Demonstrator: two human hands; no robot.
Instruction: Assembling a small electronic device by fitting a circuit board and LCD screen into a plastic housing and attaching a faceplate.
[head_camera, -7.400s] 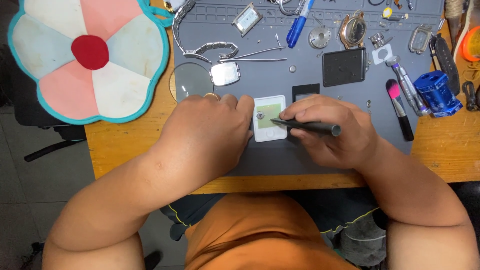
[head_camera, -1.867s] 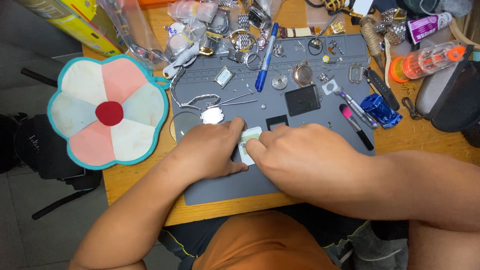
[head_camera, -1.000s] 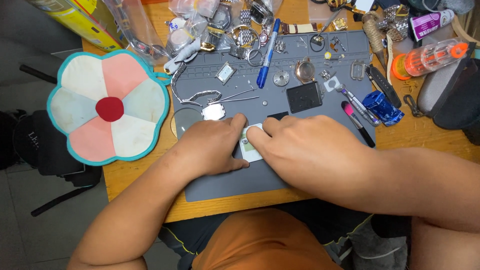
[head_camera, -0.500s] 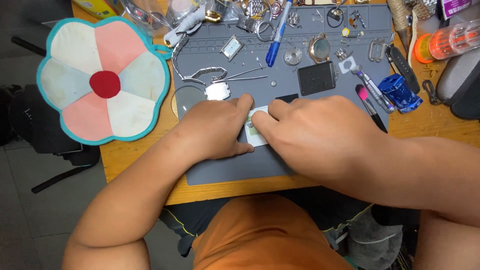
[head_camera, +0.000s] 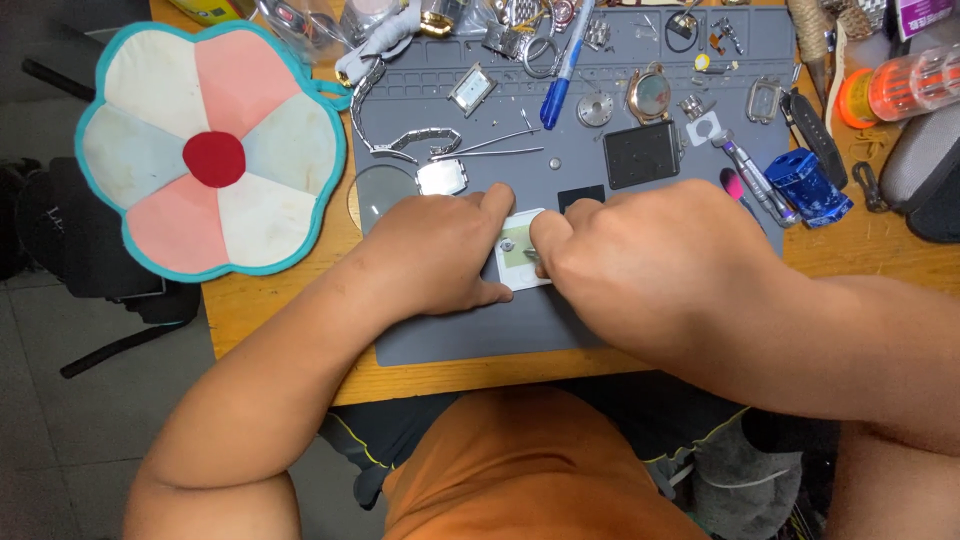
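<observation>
A small white square holder with a pale green inner part (head_camera: 518, 252) lies on the grey work mat (head_camera: 470, 330). My left hand (head_camera: 440, 255) presses on its left edge, fingers curled around it. My right hand (head_camera: 640, 265) covers its right side, thumb and forefinger pinched down on the green part. Whether a tool is in my right hand is hidden.
A flower-shaped pink, white and teal pad (head_camera: 205, 150) hangs over the wooden table's left edge. Across the mat's far side lie a blue pen (head_camera: 562, 75), a metal watch band (head_camera: 415, 140), a round lens (head_camera: 380, 190), a black square case (head_camera: 640, 153), a blue sharpener-like block (head_camera: 808, 185) and several small watch parts.
7.4 s ago my right hand held a dark pen-like tool over the holder; now that tool is out of sight. Both hands stay on the holder; the view has shifted slightly.
</observation>
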